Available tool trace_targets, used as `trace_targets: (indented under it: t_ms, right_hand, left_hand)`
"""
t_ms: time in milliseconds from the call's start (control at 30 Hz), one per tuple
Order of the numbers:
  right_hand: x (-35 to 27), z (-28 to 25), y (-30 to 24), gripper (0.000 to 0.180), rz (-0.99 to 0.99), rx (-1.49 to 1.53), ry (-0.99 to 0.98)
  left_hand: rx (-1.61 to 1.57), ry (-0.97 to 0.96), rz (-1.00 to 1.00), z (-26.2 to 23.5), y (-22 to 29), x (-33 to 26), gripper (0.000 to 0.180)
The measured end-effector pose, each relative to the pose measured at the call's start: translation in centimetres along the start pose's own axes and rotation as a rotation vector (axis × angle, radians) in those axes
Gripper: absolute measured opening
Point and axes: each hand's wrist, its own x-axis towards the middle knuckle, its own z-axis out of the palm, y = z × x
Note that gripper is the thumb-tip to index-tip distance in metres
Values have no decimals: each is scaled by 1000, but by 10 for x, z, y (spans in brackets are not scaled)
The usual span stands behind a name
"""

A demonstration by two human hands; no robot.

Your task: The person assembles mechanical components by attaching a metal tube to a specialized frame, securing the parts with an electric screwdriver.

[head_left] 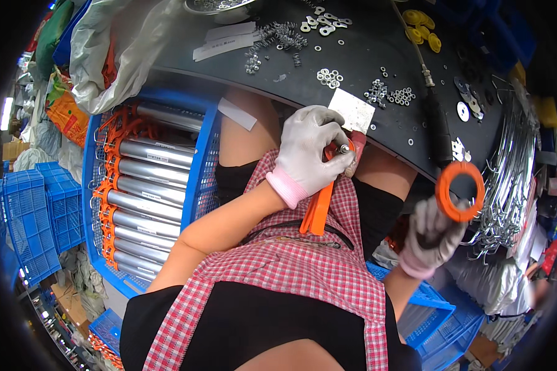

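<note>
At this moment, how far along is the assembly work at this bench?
Done: the blue crate on the person's left holds rows of grey tubes with orange ends. In hand: the left hand grips an orange part with a metal end over the lap, and the right hand holds up an orange ring. Left: loose washers, springs and wire hooks lie on and beside the black bench.

White paper card (351, 110) at the black bench edge, white paper strips (224, 39) further back
</note>
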Motion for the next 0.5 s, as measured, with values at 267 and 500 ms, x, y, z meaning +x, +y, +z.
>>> trace_targets:
  t_ms: [267,500]
  right_hand:
    - [33,33,51,17,187,-128,-32]
    - [46,48,36,29,-466,-1692,-592]
  left_hand:
    - [17,-38,132,-9,-15,-3,16]
    - [-889,-2,-126,-25,13,-6,84]
